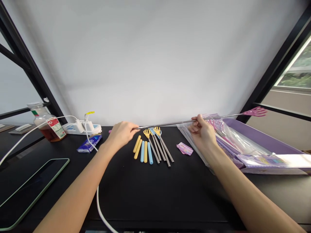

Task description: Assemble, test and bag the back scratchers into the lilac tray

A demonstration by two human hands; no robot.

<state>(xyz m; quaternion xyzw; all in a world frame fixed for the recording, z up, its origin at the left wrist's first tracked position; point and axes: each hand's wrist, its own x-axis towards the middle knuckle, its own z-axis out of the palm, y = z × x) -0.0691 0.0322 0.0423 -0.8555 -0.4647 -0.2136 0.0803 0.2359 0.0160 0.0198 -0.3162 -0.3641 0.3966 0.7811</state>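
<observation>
A telescopic back scratcher with a pink claw head is drawn out long and held almost level above the table. My left hand is closed around its left end, where a bit of pink pokes out behind the hand. Farther right, my right hand pinches the thin metal rod between thumb and fingers, short of the claw. Below the rod lie several shortened back scratchers with yellow and blue claws. Beside them are several loose yellow and blue grip sleeves. Small pink cards lie near my right hand.
At the right, a purple box holds pink scratchers in clear plastic bags. To the left are a phone, a blue packet, a power strip with white cables, and a glass bottle. A wall stands behind.
</observation>
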